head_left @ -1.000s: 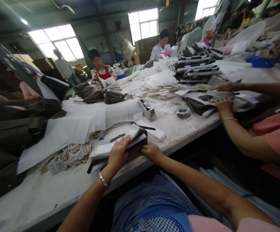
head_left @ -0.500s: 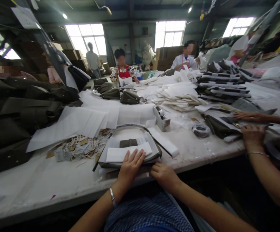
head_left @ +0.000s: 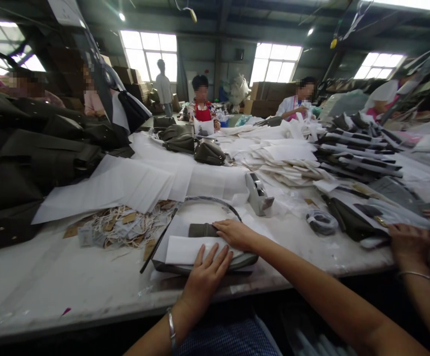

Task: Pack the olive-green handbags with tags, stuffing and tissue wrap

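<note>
A dark olive handbag (head_left: 203, 268) lies on the table in front of me, its thin strap arched behind it. White foam wrapping covers much of it, and a folded white foam strip (head_left: 180, 249) rests on top. My left hand (head_left: 209, 269) is flat on that strip and the bag's near edge, fingers spread. Across the bag's right part reaches my right hand (head_left: 233, 234), fingers stretched leftward. Its fingertips touch the end of a short dark olive band (head_left: 201, 230) behind the strip. Both hands are open.
A tape dispenser (head_left: 258, 194) stands behind the bag. Tangled string tags (head_left: 126, 227) and white foam sheets (head_left: 118, 180) lie left, near piled dark bags (head_left: 48, 158). At right are a tape roll (head_left: 322, 221) and a co-worker's hand (head_left: 409, 244) on another bag.
My right hand has moved from the table edge up onto the bag, beside the dark band. My left hand stays on the foam strip. The view has shifted slightly.
</note>
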`<action>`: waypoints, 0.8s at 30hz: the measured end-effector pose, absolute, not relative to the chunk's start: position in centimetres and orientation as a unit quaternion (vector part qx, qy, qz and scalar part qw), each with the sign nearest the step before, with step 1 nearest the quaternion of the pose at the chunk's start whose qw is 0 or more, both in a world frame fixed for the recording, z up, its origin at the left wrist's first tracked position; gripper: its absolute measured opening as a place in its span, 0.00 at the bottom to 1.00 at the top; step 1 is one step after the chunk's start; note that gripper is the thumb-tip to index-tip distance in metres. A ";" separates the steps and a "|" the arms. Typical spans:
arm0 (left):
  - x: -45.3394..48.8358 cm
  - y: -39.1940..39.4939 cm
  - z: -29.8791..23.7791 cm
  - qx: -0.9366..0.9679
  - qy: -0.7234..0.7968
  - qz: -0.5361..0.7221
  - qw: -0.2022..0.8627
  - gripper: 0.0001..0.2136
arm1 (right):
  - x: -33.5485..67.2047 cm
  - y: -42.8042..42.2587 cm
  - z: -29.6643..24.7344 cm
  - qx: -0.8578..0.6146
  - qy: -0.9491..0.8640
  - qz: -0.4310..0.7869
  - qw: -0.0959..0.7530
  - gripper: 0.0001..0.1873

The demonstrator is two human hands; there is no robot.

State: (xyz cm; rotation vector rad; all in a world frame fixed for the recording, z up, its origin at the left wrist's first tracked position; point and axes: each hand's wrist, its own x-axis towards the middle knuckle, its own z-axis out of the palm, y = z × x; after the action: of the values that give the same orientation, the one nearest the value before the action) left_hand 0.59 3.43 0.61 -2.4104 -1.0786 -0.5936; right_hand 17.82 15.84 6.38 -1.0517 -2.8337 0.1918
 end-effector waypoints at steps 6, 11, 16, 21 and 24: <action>0.7 3.2 1.1 -0.870 -0.396 -0.206 0.207 0.22 | 17.5 14.7 7.2 -0.439 -0.898 0.018 -0.030 0.18; 0.8 3.0 1.1 -0.870 -0.401 -0.208 0.196 0.21 | 16.5 14.7 8.9 -0.477 -0.873 -0.003 -0.103 0.19; 0.7 3.0 1.5 -0.874 -0.398 -0.213 0.182 0.21 | 16.5 15.2 9.8 -0.484 -0.863 -0.001 -0.147 0.19; 0.7 2.9 1.7 -0.872 -0.400 -0.222 0.174 0.20 | 17.6 15.4 9.7 -0.437 -0.889 0.005 -0.137 0.18; 0.8 2.8 1.6 -0.868 -0.400 -0.241 0.169 0.20 | 19.1 14.8 9.5 -0.375 -0.920 0.020 -0.113 0.17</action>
State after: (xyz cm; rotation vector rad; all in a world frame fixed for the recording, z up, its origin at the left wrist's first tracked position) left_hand 0.84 2.80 1.59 -2.4673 -1.1377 -0.6845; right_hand 19.08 14.78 9.50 -1.2708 -3.1178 0.0676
